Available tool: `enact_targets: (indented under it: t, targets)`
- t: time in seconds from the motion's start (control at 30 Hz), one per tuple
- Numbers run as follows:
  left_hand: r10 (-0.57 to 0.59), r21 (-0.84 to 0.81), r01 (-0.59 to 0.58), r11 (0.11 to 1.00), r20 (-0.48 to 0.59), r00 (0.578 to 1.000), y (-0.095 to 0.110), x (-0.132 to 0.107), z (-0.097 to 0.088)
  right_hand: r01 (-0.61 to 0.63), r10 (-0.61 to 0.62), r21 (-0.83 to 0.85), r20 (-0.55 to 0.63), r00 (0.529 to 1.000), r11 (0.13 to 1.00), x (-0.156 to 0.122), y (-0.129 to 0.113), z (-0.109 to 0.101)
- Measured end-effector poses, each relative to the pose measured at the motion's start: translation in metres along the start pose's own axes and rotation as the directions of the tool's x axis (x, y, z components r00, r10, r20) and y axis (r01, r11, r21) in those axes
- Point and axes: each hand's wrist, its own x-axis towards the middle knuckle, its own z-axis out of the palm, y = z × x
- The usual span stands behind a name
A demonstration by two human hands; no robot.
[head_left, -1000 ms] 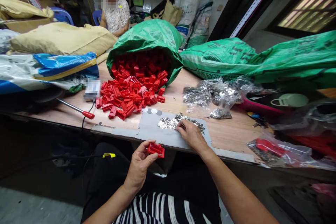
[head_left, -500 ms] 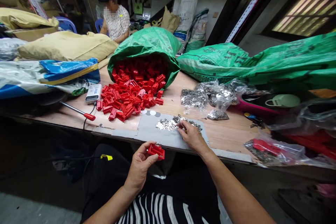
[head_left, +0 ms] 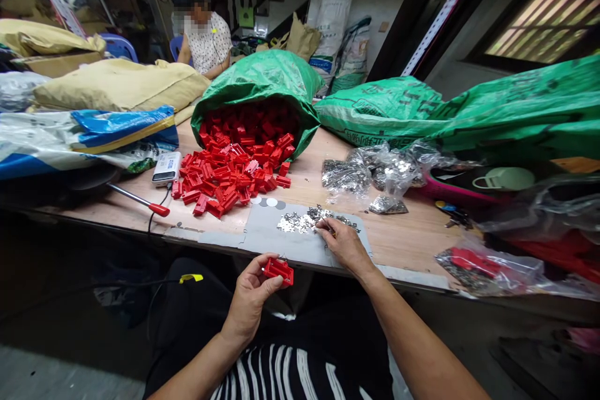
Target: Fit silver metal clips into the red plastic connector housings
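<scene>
Between the thumb and fingers of my left hand [head_left: 250, 294] is a red plastic housing [head_left: 278, 270], its hollow side turned up, with small metal bits showing inside. It is held in front of the table edge, above my lap. My right hand [head_left: 344, 244] rests at a pile of small flat silvery metal pieces [head_left: 297, 222] on a grey mat [head_left: 267, 234]. Its thumb and fingertips are pinched together at the pile; whatever is between them is too small to make out.
Many red housings [head_left: 225, 178] spill from a green woven sack [head_left: 262, 72] onto the table. Clear bags of metal parts [head_left: 347, 176] lie at the right. A red-tipped metal lever [head_left: 140, 198] and a white device [head_left: 166, 168] are at left. Another person [head_left: 206, 40] sits across.
The fingertips of my right hand have drawn closer together over the metal pieces. My left hand and the red housing have hardly moved.
</scene>
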Motion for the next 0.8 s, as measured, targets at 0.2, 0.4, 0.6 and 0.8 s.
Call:
enact_targets:
  t: [0.2, 0.4, 0.6, 0.8]
  targets:
    - [-0.003, 0.001, 0.003, 1.0, 0.002, 1.0, -0.001, 0.0, 0.0, -0.026, 0.027, -0.074, 0.022, 0.999, 0.997, 0.004, -0.007, 0.001]
    - [0.001, -0.002, -0.001, 1.0, -0.008, 1.0, 0.0, 0.0, -0.001, -0.05, 0.052, -0.071, 0.031, 0.998, 0.996, 0.009, -0.011, 0.001]
    - [0.015, 0.0, -0.015, 1.0, -0.026, 1.0, 0.001, 0.003, -0.001, -0.066, 0.067, 0.046, -0.015, 0.998, 0.997, 0.009, 0.0, -0.001]
    - [0.138, 0.148, -0.131, 0.98, -0.038, 0.99, 0.004, 0.012, 0.005, -0.121, 0.118, 0.427, 0.032, 0.992, 0.896, 0.0, -0.011, -0.003]
